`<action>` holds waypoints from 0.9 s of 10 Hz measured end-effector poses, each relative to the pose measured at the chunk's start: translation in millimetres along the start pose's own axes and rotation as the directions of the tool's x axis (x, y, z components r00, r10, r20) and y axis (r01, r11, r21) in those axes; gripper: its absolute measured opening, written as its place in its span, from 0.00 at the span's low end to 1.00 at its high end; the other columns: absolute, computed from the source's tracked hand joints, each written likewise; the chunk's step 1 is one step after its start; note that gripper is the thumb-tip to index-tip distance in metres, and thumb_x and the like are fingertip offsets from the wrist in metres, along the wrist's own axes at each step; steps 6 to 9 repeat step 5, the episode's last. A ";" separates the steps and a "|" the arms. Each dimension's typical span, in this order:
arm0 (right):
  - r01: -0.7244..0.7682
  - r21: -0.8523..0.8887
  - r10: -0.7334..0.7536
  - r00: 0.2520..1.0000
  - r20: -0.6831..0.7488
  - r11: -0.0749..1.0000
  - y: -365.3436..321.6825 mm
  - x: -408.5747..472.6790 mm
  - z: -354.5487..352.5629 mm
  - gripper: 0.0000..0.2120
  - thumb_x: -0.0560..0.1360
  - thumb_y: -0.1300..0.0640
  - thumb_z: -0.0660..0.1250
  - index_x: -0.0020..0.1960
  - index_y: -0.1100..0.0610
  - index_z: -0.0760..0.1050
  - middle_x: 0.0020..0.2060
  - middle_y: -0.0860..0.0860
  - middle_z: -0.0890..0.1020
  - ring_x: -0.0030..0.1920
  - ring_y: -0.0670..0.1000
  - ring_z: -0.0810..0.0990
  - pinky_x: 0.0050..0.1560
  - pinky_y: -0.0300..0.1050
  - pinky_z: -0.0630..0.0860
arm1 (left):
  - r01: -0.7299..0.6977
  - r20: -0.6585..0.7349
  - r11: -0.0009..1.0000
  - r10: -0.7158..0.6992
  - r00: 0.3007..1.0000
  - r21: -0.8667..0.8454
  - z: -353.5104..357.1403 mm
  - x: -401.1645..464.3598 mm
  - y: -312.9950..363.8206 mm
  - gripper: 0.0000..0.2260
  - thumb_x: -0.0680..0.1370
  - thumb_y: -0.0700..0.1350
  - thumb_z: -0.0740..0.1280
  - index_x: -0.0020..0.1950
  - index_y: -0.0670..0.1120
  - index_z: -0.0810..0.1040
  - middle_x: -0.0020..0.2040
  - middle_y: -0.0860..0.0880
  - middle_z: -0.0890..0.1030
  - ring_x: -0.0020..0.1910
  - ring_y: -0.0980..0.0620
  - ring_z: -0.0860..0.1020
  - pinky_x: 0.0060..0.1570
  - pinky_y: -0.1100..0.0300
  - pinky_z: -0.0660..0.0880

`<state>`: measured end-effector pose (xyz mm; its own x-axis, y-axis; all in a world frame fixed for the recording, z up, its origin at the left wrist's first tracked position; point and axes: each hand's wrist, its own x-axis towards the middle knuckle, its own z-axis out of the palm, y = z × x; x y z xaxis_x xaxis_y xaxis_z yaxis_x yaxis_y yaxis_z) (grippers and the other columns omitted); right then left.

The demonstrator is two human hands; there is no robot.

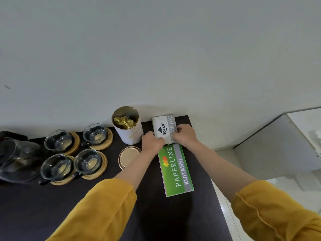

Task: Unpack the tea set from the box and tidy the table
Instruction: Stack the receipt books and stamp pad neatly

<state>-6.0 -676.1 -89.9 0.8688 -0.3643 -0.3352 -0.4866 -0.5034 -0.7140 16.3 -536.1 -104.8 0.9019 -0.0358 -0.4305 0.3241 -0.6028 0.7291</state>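
On dark table [52, 206], against grey wall [156, 49]

Four glass cups [94, 134] on four wooden coasters [102, 145], one teapot [19, 159], one tin [127, 126], one lid [129, 157], two boxes [165, 129].

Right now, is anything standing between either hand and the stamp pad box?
No. Both the left hand and the right hand already grip the stamp pad box, one on each side, with nothing visible between.

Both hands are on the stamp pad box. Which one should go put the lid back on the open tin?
Left. The left hand is on the box's side nearest the lid and tin; the right hand would have to cross over.
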 end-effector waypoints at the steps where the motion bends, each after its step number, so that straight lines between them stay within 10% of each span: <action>1: 0.029 -0.014 -0.029 0.999 0.017 0.999 -5.5 -0.5 -1.5 0.10 0.68 0.62 0.66 0.46 0.67 0.80 0.39 0.57 0.82 0.37 0.52 0.77 0.36 0.43 0.71 | 0.005 0.000 1.000 -0.005 1.000 -0.018 -2.4 -1.4 1.6 0.10 0.70 0.42 0.67 0.50 0.44 0.75 0.54 0.41 0.77 0.54 0.44 0.76 0.46 0.58 0.73; 3: 0.001 0.156 -0.006 1.000 0.029 0.988 -16.4 -7.6 0.7 0.09 0.69 0.62 0.63 0.48 0.58 0.77 0.49 0.54 0.82 0.52 0.57 0.80 0.45 0.43 0.73 | 0.085 0.014 0.987 -0.084 0.996 -0.135 -2.7 -7.8 11.5 0.11 0.71 0.42 0.63 0.52 0.40 0.76 0.54 0.41 0.77 0.47 0.45 0.77 0.42 0.58 0.74; 5: -0.092 0.256 0.068 0.993 0.099 0.962 -18.7 -14.3 -2.1 0.11 0.69 0.56 0.62 0.50 0.49 0.73 0.57 0.51 0.77 0.64 0.58 0.75 0.59 0.49 0.73 | 0.039 -0.016 0.982 -0.043 0.999 -0.187 -17.5 -38.7 26.8 0.11 0.73 0.35 0.57 0.32 0.45 0.62 0.32 0.49 0.65 0.30 0.54 0.63 0.28 0.60 0.57; 9: -0.092 0.256 0.068 0.993 0.099 0.962 -18.7 -14.3 -2.1 0.11 0.69 0.56 0.62 0.50 0.49 0.73 0.57 0.51 0.77 0.64 0.58 0.75 0.59 0.49 0.73 | 0.039 -0.016 0.982 -0.043 0.999 -0.187 -17.5 -38.7 26.8 0.11 0.73 0.35 0.57 0.32 0.45 0.62 0.32 0.49 0.65 0.30 0.54 0.63 0.28 0.60 0.57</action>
